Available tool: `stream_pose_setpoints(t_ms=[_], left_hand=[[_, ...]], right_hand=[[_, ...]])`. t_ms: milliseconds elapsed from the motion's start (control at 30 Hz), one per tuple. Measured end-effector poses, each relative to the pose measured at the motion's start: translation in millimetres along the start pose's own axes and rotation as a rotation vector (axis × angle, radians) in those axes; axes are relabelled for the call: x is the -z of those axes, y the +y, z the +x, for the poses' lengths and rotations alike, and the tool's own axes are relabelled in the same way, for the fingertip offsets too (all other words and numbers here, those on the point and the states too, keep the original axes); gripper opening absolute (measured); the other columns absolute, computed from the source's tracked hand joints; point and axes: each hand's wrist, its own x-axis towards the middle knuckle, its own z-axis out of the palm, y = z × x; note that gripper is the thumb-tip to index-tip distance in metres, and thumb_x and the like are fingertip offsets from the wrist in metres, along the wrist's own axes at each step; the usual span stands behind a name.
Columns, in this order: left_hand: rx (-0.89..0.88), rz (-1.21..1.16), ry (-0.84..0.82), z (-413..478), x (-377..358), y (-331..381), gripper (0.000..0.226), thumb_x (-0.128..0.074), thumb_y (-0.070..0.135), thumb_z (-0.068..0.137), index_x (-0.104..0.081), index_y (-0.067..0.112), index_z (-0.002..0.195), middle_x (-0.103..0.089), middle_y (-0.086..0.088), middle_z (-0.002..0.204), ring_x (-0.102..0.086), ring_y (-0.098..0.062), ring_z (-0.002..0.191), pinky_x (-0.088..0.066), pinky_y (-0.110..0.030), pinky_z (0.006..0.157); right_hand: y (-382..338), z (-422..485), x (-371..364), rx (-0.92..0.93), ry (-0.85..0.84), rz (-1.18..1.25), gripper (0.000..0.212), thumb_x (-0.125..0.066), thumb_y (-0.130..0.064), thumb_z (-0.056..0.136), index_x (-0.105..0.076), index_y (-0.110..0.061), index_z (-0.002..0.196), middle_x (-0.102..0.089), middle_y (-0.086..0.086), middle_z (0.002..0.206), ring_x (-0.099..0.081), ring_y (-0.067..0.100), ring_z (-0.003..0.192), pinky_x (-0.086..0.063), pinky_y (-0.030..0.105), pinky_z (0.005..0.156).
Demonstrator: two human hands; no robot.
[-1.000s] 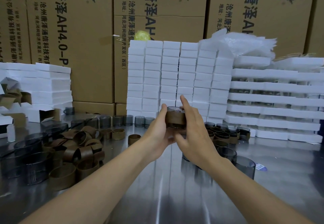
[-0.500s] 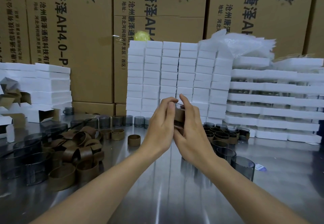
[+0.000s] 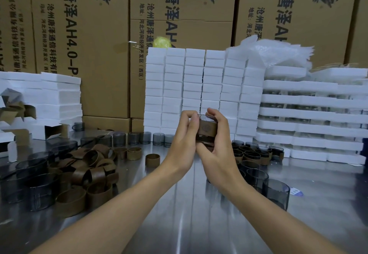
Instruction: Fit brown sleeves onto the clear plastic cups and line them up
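Both hands hold one clear plastic cup in the air above the centre of the tabletop. The left hand pinches one side and the right hand wraps the other, each grip grasping the cup. The brown sleeve encircles the wall.

Recommended: seat the sleeve evenly and level, without crushing the thin wall.

Loose sleeves lie toward the left edge and sleeved cups toward the right. The tabletop is reflective steel. White foam stacks and cardboard cartons line the far edge.

clear plastic cup | brown band-shaped sleeve round its middle | upright, gripped between left hand and right hand | loose brown sleeves heaped left | sleeved cups clustered right
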Motion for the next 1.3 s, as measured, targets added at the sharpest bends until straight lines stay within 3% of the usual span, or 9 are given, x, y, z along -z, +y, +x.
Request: stream_pose_setpoints(t_ms=[167,267,567,733,867,933,1000,1133,1300], left_hand=[[-0.027,-0.037,-0.032,-7.0,-4.0,5.3,0.046,-0.035,0.052,0.112,-0.041,0.006,0.114,-0.052,-0.01,0.099,-0.056,-0.021,0.089,-0.052,-0.038,0.078],[-0.064,0.005,-0.005,-9.6,-5.9,6.8,0.039,-0.032,0.042,0.118,-0.041,0.007,0.104,-0.05,0.0,0.091,-0.052,-0.012,0.081,-0.051,-0.024,0.071],[-0.082,0.104,-0.023,-12.3,-7.1,8.4,0.035,-0.028,0.033,0.12,-0.04,0.017,0.092,-0.045,0.017,0.078,-0.045,-0.001,0.069,-0.043,-0.014,0.064],[-0.107,0.117,-0.016,-9.9,-5.9,3.2,0.037,-0.028,0.033,0.12,-0.039,0.012,0.093,-0.043,0.01,0.082,-0.042,-0.006,0.072,-0.044,-0.017,0.066],[-0.075,0.074,-0.035,-6.6,-5.9,-6.0,0.041,-0.03,0.045,0.117,-0.038,0.008,0.101,-0.045,0.009,0.084,-0.045,-0.008,0.076,-0.045,-0.02,0.069],[-0.035,0.087,-0.065,-4.3,-3.3,-11.6,0.038,-0.032,0.052,0.11,-0.043,0.016,0.11,-0.053,0.013,0.086,-0.051,-0.012,0.08,-0.048,-0.03,0.074],[0.013,0.152,-0.089,-0.3,1.9,-19.1,0.038,-0.031,0.06,0.106,-0.045,0.03,0.126,-0.062,0.009,0.103,-0.059,-0.023,0.088,-0.051,-0.039,0.078],[0.11,0.32,-0.076,5.5,13.6,-38.8,0.033,-0.035,0.061,0.111,-0.034,0.05,0.143,-0.051,0.005,0.139,-0.068,-0.018,0.11,-0.052,-0.03,0.089],[0.197,0.796,-0.269,1.0,33.1,-64.7,0.025,-0.048,0.049,0.111,-0.053,0.038,0.133,-0.041,0.01,0.144,-0.058,-0.015,0.117,-0.046,-0.035,0.106]], right_hand=[[-4.6,-0.9,4.8,0.042,-0.02,0.033,0.07,-0.054,-0.012,0.08,-0.042,-0.024,0.148,-0.055,0.013,0.136,-0.06,0.032,0.119,-0.058,0.043,0.093],[-5.7,-4.5,3.6,0.102,0.001,0.013,0.063,-0.057,-0.01,0.078,-0.044,-0.018,0.139,-0.053,0.013,0.127,-0.059,0.032,0.111,-0.054,0.031,0.086],[-5.6,-8.4,2.9,0.191,0.067,-0.055,0.045,-0.055,-0.037,0.084,-0.044,-0.026,0.126,-0.05,0.011,0.112,-0.055,0.03,0.097,-0.05,0.031,0.081],[-2.5,-6.5,2.8,0.201,0.078,-0.079,0.034,-0.055,-0.039,0.087,-0.043,-0.034,0.119,-0.05,0.01,0.108,-0.054,0.028,0.093,-0.047,0.027,0.079],[6.6,2.0,7.4,0.105,0.043,-0.109,0.03,-0.05,-0.046,0.096,-0.046,-0.029,0.12,-0.056,0.009,0.108,-0.057,0.028,0.096,-0.051,0.039,0.084],[12.9,5.2,12.0,0.102,0.016,-0.174,0.032,-0.045,-0.049,0.1,-0.046,-0.027,0.123,-0.055,0.006,0.112,-0.058,0.016,0.099,-0.049,0.028,0.086],[18.6,8.0,16.7,0.134,-0.01,-0.258,0.026,-0.045,-0.048,0.102,-0.047,-0.031,0.121,-0.051,-0.007,0.116,-0.059,0.008,0.099,-0.047,0.015,0.078],[34.0,25.6,40.3,0.111,-0.008,-0.447,0.015,-0.057,-0.045,0.099,-0.05,-0.036,0.109,-0.043,-0.023,0.115,-0.058,0.004,0.101,-0.051,0.023,0.075],[64.1,45.3,105.5,-0.085,0.172,-0.624,0.015,-0.076,-0.037,0.097,-0.069,-0.033,0.11,-0.052,-0.017,0.119,-0.056,-0.009,0.096,-0.044,0.022,0.087]])
